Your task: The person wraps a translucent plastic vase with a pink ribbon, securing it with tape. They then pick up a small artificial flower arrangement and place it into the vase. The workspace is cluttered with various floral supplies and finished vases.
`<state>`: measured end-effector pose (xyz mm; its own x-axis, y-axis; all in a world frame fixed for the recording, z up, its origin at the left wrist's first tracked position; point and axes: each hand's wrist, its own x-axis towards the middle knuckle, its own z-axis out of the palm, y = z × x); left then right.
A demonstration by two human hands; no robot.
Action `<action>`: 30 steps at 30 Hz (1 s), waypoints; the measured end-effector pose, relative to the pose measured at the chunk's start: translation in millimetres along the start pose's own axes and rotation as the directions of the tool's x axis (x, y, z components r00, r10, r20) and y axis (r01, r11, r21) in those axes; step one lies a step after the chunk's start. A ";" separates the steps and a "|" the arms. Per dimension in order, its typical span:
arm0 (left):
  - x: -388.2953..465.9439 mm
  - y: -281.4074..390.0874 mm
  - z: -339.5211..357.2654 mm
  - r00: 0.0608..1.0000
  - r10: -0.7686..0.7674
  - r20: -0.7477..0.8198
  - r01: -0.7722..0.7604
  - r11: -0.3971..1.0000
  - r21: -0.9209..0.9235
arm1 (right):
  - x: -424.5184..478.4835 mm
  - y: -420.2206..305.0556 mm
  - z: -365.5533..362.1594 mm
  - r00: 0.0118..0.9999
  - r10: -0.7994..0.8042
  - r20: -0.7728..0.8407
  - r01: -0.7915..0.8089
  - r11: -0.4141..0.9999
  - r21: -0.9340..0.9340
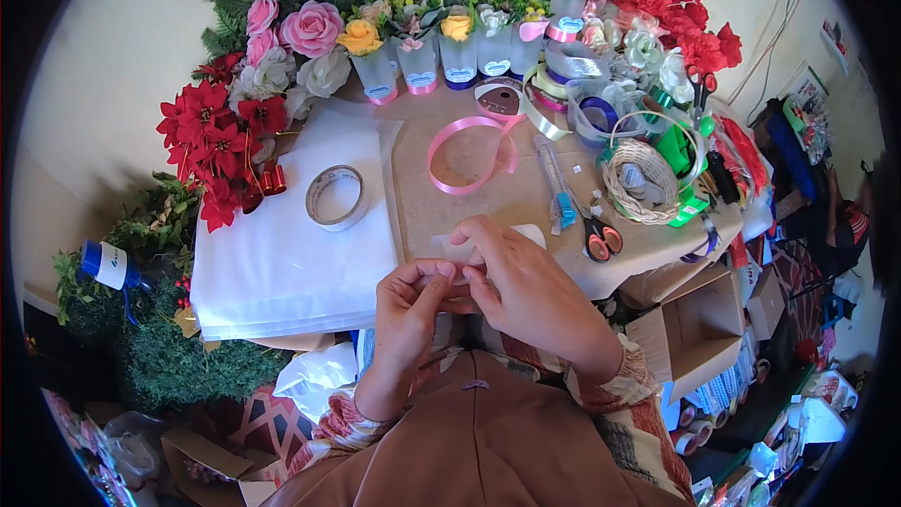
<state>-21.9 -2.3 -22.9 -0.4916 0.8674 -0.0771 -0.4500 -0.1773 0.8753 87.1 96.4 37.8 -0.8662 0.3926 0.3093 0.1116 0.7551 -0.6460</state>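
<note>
My left hand (412, 299) is at the front edge of the table, thumb and forefinger pinched on a small item too hidden to name. Close against it is my right hand (524, 282), its thumb and fingertips meeting near the same spot and its forefinger bent above. Behind the fingers lies a pale translucent object (449, 246), mostly covered by the right hand. Farther back on the table a loop of pink satin ribbon (435, 155) stands on its edge. To the right are orange-and-black scissors (602, 239) and a clear cutter knife with a blue end (556, 183).
White translucent sheets (281, 282) carry a tape roll (336, 197) at the left. Frosted cups of artificial flowers (457, 56) line the back. Ribbon spools (501, 97) and a wicker basket (640, 183) stand right. Below the right edge is an open cardboard box (693, 331).
</note>
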 end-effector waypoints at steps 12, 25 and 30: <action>-4.3 6.5 -0.5 0.998 -0.064 0.030 0.066 0.992 -0.106 | 2.5 -1.9 0.9 0.997 -0.052 -0.055 0.042 0.985 -0.168; -4.0 3.7 1.5 1.000 -0.006 -0.007 0.007 0.998 0.070 | -1.6 -4.7 -5.2 0.986 0.094 -0.134 -0.126 0.958 -0.256; -3.4 1.9 0.3 1.000 -0.014 0.015 0.012 0.996 0.090 | -10.0 6.8 -13.3 0.984 0.118 -0.135 -0.137 0.981 -0.140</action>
<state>-20.9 -5.4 -20.8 -0.4743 0.8765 -0.0821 -0.3875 -0.1241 0.9135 103.0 104.6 39.5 -0.7735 0.5458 0.3222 0.2961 0.7606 -0.5778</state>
